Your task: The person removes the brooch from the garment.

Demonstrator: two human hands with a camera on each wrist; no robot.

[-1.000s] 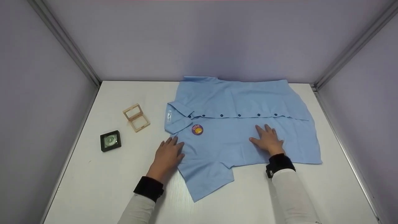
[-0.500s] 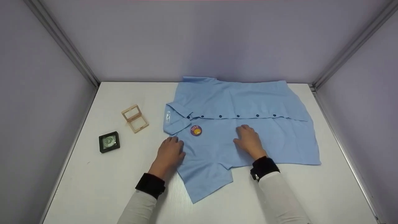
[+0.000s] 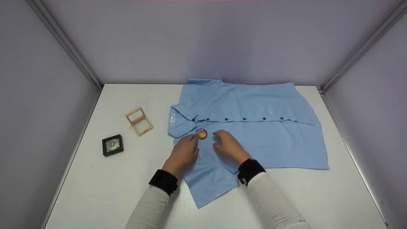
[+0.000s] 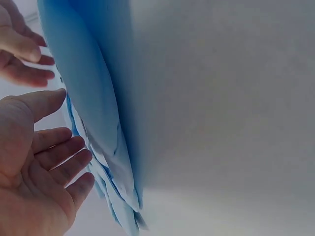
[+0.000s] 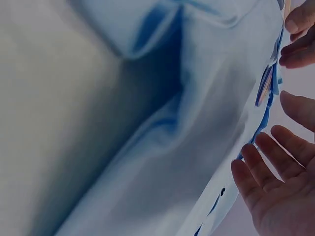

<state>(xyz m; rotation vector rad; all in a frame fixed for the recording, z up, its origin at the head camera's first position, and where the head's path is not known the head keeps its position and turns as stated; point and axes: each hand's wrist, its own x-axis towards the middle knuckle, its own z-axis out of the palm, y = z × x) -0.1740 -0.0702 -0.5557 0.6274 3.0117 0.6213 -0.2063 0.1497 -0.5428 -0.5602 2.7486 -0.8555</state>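
A light blue short-sleeved shirt [image 3: 273, 143] lies spread flat on the white table, its collar pointing left and its dark buttons in a row. On its chest, just below the collar, sits a round purple and yellow pin badge [image 3: 201, 133]. My left hand [image 3: 183, 152] is over the shoulder, fingertips right at the badge's lower left edge. To the badge's right, a small gap away, is my right hand [image 3: 230, 145], low over the shirt. Both wrist views show relaxed fingers, slightly bent, with nothing held in the left hand [image 4: 44, 167] or the right hand [image 5: 283, 182].
Left of the collar, a small hinged wooden frame [image 3: 139, 121] lies unfolded on the table [image 3: 152, 95]. Nearer the table's left side is a small black square box [image 3: 113, 145] with a greenish round thing inside. Pale panels stand at the back and both sides.
My right hand has slid left across the shirt, from near the hem to beside the badge. My left hand has shifted right and slightly up, from the shoulder edge to the badge.
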